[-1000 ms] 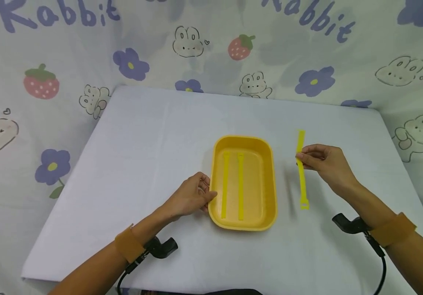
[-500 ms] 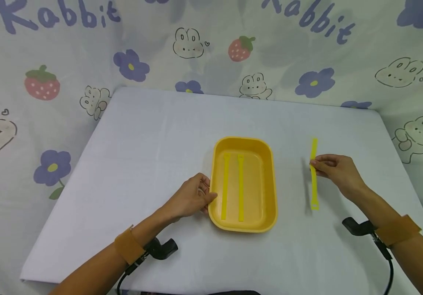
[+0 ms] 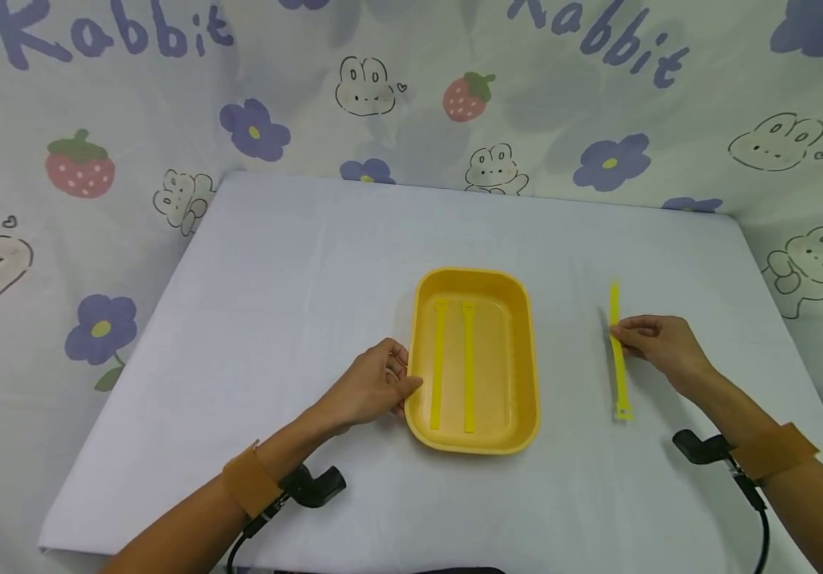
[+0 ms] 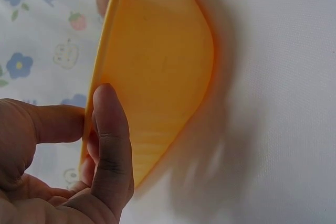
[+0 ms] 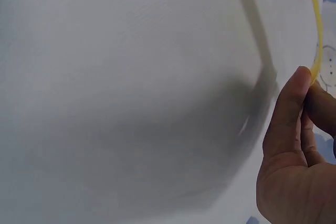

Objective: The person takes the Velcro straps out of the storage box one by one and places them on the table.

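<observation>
A yellow rectangular tray with rounded corners stands on the white table. My left hand pinches its left rim, thumb over the edge and fingers outside; in the left wrist view the index finger lies along the outer wall. Inside the tray, two thin yellow cable ties lie side by side, a left one and a right one. Right of the tray, my right hand pinches a third yellow cable tie near its middle. Its slotted head points toward me, and its shadow falls close beside it.
The white-covered table extends around the tray on all sides. Behind it hangs a fabric backdrop printed with rabbits, strawberries and flowers. Each forearm wears a brown band with a black camera; the right camera hangs over the table.
My right hand has moved right and nearer to me with the cable tie, which has come closer to the table. My left hand and the tray have stayed put.
</observation>
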{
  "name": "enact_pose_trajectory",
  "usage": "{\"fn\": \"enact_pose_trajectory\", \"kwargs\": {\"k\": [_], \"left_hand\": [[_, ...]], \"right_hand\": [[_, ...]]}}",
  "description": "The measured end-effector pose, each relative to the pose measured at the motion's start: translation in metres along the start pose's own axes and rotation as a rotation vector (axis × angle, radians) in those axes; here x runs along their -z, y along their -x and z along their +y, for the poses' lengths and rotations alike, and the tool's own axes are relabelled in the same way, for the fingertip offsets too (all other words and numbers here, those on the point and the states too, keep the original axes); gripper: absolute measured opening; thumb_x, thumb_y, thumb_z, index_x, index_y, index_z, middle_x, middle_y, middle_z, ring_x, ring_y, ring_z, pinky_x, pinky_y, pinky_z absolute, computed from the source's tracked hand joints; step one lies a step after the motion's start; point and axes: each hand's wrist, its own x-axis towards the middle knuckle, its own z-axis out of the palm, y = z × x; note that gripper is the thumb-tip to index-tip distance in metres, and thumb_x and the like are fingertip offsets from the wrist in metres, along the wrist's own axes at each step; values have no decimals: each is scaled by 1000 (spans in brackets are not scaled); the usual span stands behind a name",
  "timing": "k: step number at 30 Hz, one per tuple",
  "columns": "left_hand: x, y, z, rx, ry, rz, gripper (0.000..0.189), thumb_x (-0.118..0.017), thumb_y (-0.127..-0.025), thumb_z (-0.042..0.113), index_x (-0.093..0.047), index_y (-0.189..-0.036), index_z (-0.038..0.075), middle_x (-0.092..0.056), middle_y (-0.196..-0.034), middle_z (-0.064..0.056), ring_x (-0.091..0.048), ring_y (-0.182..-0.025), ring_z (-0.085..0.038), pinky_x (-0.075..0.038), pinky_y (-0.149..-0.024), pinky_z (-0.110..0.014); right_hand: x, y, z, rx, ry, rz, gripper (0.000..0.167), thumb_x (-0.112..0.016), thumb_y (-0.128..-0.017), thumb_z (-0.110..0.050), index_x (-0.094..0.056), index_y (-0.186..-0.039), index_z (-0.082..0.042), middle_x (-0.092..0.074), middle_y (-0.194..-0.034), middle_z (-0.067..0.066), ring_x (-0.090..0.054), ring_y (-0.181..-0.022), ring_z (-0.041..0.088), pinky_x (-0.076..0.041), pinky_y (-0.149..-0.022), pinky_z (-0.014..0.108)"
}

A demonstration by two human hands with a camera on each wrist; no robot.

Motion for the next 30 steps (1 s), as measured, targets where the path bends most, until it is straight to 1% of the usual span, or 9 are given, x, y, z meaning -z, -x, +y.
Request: {"fn": "enact_pose_trajectory", "kwargs": {"k": [7,12,18,25,30], "left_hand": [[0,0,0,-14,-7,-3,32,-63,-97,4,-45,-119,-9,-61,-95,-18,-69,-63,-18,-63,-65,-45],[1,0,1,-4,-9,2,32,-63,-97,4,-45,-119,-9,-61,-95,-18,-69,-64,-18,-63,-64,-44],[1,1,2,-1,-14,5,32,-64,-97,5,-45,-119,-9,-61,-95,-18,-68,-63,-18,-63,-64,-43],[2,1,3,8,-19,7,31,-64,-97,4,-45,-118,-9,-61,-96,-18,-69,-63,-18,-63,-63,-42],[1,1,4,14,-15,9,31,-64,-96,4,-45,-118,-8,-60,-96,-18,-69,-63,-18,-63,-65,-45]], "right_hand": [[3,-4,6,-25,61,16,53,-67,-97,-35,-56,-127,7,-66,-86,-18,-66,-76,0,-59,-72,18],[2,-4,6,-28,110,12,52,-66,-98,-36,-58,-126,7,-69,-87,-12,-66,-74,2,-58,-69,18],[1,-4,5,-14,188,27,52,-65,-98,-38,-60,-123,7,-71,-87,-3,-66,-72,5,-56,-65,19],[0,-4,4,2,268,39,54,-67,-96,-42,-63,-119,7,-72,-84,0,-67,-71,9,-55,-63,21],[0,-2,1,47,345,65,52,-69,-94,-42,-67,-112,6,-73,-82,4,-67,-70,11,-53,-59,22]]}}
